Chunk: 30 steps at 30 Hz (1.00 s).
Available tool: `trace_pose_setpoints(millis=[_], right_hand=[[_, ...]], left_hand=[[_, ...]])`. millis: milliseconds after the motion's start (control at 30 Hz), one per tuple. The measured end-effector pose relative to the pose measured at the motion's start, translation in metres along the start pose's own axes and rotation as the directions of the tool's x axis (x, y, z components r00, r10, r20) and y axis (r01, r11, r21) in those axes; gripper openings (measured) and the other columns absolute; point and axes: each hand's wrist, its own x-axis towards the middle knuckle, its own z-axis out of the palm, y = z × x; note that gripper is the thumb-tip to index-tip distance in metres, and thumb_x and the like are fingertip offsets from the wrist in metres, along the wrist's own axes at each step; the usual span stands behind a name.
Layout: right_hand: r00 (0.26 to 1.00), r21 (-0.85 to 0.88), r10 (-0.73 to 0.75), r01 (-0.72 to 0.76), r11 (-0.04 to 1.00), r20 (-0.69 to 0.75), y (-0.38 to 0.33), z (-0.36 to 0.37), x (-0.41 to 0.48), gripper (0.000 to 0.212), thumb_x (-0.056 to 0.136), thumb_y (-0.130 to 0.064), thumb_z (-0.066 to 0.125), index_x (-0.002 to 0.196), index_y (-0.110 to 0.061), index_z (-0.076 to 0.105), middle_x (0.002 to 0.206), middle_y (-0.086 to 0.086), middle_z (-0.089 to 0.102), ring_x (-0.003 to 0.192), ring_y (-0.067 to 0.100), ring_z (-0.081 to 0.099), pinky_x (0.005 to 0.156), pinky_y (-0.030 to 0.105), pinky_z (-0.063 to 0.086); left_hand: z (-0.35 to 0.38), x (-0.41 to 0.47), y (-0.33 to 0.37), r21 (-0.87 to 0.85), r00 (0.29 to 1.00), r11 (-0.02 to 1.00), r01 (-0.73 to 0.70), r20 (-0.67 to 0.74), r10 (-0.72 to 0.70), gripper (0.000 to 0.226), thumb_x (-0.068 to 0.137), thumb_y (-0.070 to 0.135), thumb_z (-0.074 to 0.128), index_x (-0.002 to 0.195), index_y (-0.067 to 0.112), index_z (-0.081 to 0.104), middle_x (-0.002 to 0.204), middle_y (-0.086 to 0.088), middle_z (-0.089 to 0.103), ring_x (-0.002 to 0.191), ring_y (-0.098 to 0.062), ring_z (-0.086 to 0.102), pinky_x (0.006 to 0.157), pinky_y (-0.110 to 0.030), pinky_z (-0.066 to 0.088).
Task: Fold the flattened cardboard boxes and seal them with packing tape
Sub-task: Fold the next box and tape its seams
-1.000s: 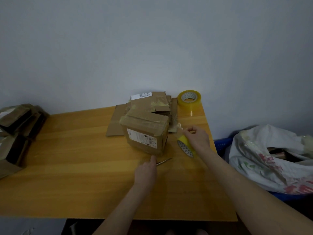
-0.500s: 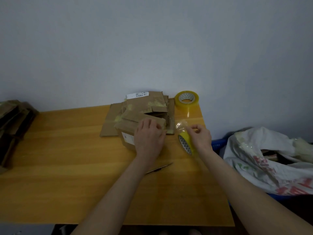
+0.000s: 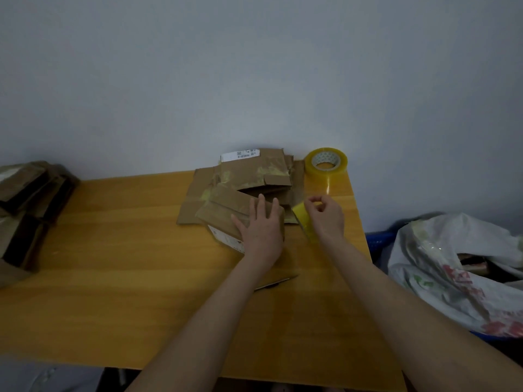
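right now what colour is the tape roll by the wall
The tape roll is see-through yellow, with a pale patterned core. Only the head view shows it.

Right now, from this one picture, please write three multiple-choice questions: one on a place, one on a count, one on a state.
1. Where is the free tape roll? A. the table's far right corner, by the wall B. its near left edge C. under it
2. How many tape rolls show? A. one B. two C. four
3. What does the left hand do? A. lies flat on the folded box B. grips a roll C. hangs idle
Answers: A, it stands by the wall; B, the right hand holds the second roll; A, straight fingers rest on the box.
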Motion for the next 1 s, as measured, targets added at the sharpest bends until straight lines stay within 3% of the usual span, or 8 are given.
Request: trace_pose_setpoints(millis=[167, 267, 333, 400, 500, 600, 833, 1000], right_hand=[[0.997, 0.032, -0.066, 0.065, 0.997, 0.027, -0.025, 0.016, 0.003, 0.005, 0.095, -0.025, 0.057, 0.094, -0.022, 0.061, 0.088, -0.005, 0.06, 0.082, 0.012, 0.055, 0.063, 0.025, 0.039], [0.985, 0.003, -0.107, 0.108, 0.994, 0.133, -0.033, 0.024, 0.003, 0.004, 0.096, -0.023, 0.057, 0.093, -0.023, 0.059, 0.087, -0.007, 0.057, 0.081, 0.01, 0.053, 0.058, 0.02, 0.037], [0.968, -0.004, -0.113, 0.117, 0.993, 0.225, -0.033, 0.03, -0.003, 0.004, 0.096, -0.022, 0.057, 0.094, -0.021, 0.06, 0.084, -0.009, 0.055, 0.079, 0.007, 0.051, 0.057, 0.015, 0.036], [0.957, 0.027, -0.1, 0.097, 0.995, 0.271, -0.029, 0.037, -0.014, 0.004, 0.096, -0.021, 0.058, 0.092, -0.02, 0.061, 0.082, -0.01, 0.055, 0.079, 0.006, 0.051, 0.059, 0.014, 0.037], [0.958, 0.095, -0.054, 0.028, 0.995, 0.282, -0.024, 0.047, -0.032, 0.005, 0.095, -0.02, 0.058, 0.093, -0.017, 0.062, 0.082, -0.009, 0.056, 0.078, 0.007, 0.052, 0.061, 0.016, 0.04], [0.962, 0.187, 0.006, -0.06, 0.981, 0.274, -0.022, 0.048, -0.044, 0.007, 0.097, -0.022, 0.056, 0.097, -0.016, 0.061, 0.085, -0.007, 0.056, 0.079, 0.008, 0.051, 0.06, 0.02, 0.04], [0.991, 0.208, 0.095, -0.113, 0.971, 0.097, -0.027, 0.056, -0.053, 0.008, 0.097, -0.023, 0.056, 0.096, -0.016, 0.059, 0.087, -0.004, 0.055, 0.08, 0.012, 0.051, 0.063, 0.024, 0.04], [0.998, 0.168, 0.061, -0.064, 0.984, 0.024, -0.05, 0.071, -0.046, 0.007, 0.098, -0.02, 0.055, 0.093, -0.015, 0.057, 0.078, -0.01, 0.051, 0.069, 0.001, 0.046, 0.056, 0.016, 0.036]], left_hand=[[-0.012, -0.019, -0.026, -0.016, 0.994, 0.994, -0.109, -0.011, 0.108, 0.075, 0.095, 0.035, 0.051, 0.153, 0.023, 0.005, 0.161, -0.004, -0.007, 0.147, -0.022, -0.011, 0.115, -0.06, -0.001], [-0.008, -0.042, -0.047, -0.178, 0.972, 0.975, 0.137, -0.165, -0.167, 0.097, 0.081, 0.06, 0.061, 0.153, 0.029, 0.003, 0.159, -0.009, -0.013, 0.147, -0.029, -0.011, 0.113, -0.06, 0.007], [-0.005, -0.054, -0.055, -0.488, 0.928, 0.82, 0.3, -0.052, -0.37, 0.107, 0.076, 0.058, 0.069, 0.153, 0.027, 0.0, 0.158, -0.013, -0.013, 0.146, -0.033, 0.001, 0.113, -0.053, 0.02], [-0.002, -0.06, -0.062, -0.663, 0.908, 0.663, 0.348, 0.061, -0.416, 0.108, 0.077, 0.046, 0.074, 0.153, 0.024, 0.0, 0.157, -0.014, 0.003, 0.142, -0.033, 0.02, 0.108, -0.043, 0.032], [-0.002, -0.068, -0.077, -0.566, 0.932, 0.78, 0.267, -0.052, -0.357, 0.092, 0.084, 0.034, 0.07, 0.153, 0.023, 0.01, 0.151, -0.013, 0.028, 0.131, -0.031, 0.038, 0.1, -0.04, 0.04], [-0.008, -0.075, -0.094, -0.491, 0.957, 0.862, 0.124, -0.171, -0.235, 0.074, 0.088, 0.023, 0.066, 0.15, 0.023, 0.025, 0.152, -0.011, 0.031, 0.131, -0.029, 0.04, 0.103, -0.038, 0.039], [-0.009, -0.052, -0.136, -0.44, 0.993, 0.898, 0.027, -0.094, -0.076, 0.066, 0.089, 0.01, 0.063, 0.146, 0.026, 0.034, 0.154, -0.012, 0.027, 0.136, -0.031, 0.036, 0.106, -0.04, 0.038], [-0.021, -0.037, -0.147, -0.341, 0.999, 0.94, -0.027, -0.03, 0.018, 0.082, 0.083, 0.022, 0.071, 0.148, 0.036, 0.023, 0.16, -0.006, -0.002, 0.135, -0.03, 0.036, 0.094, -0.037, 0.046]])
